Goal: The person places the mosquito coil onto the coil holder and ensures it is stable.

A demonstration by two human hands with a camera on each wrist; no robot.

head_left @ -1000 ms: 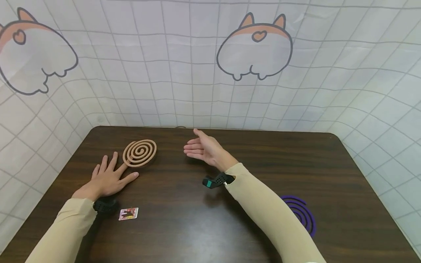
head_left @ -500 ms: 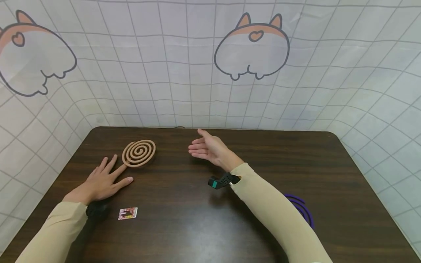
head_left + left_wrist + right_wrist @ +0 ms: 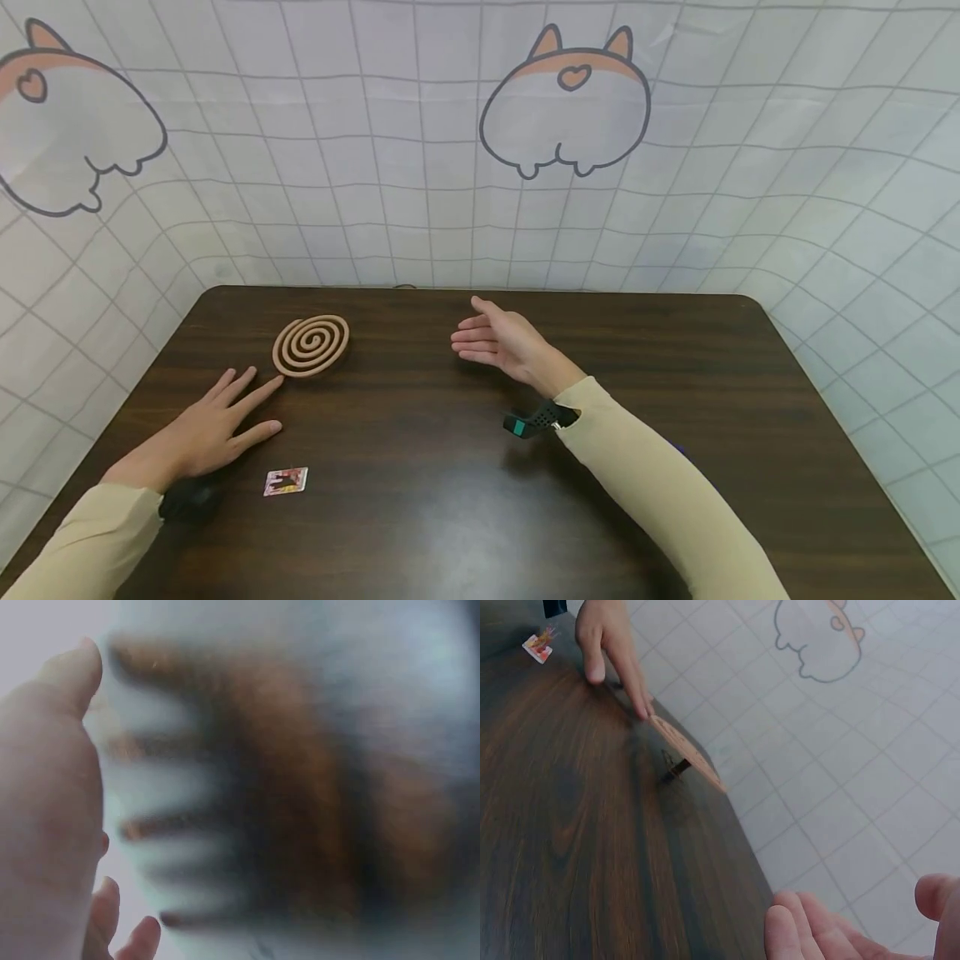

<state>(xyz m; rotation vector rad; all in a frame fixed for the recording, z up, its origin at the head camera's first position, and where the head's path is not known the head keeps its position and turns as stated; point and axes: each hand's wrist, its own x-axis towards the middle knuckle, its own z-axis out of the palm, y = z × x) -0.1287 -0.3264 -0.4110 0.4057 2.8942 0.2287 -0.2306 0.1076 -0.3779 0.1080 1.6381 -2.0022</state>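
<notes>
A tan spiral coil, like a mosquito coil (image 3: 315, 340), sits at the table's back left. From the side, in the right wrist view, it is raised and tilted on a small dark stand (image 3: 676, 771). Spread fingers and thumb mark my left hand (image 3: 198, 433), palm down; its index fingertip is at the coil's near edge, and whether they touch I cannot tell. My right hand (image 3: 517, 346) hovers over the back middle of the table with straight fingers and thumb up, holding nothing. Blur covers most of the left wrist view beside the left hand (image 3: 49, 787).
A small picture card (image 3: 286, 482) lies on the dark wooden table (image 3: 420, 500) right of the left wrist. The right sleeve (image 3: 660, 475) hides all but a sliver of a purple coil (image 3: 678, 448). Behind the table hangs a white grid-patterned curtain (image 3: 337, 167).
My left hand has drawn back from the tan coil, leftward and nearer me. The right hand has shifted right, its sleeve now covering nearly all of the purple coil.
</notes>
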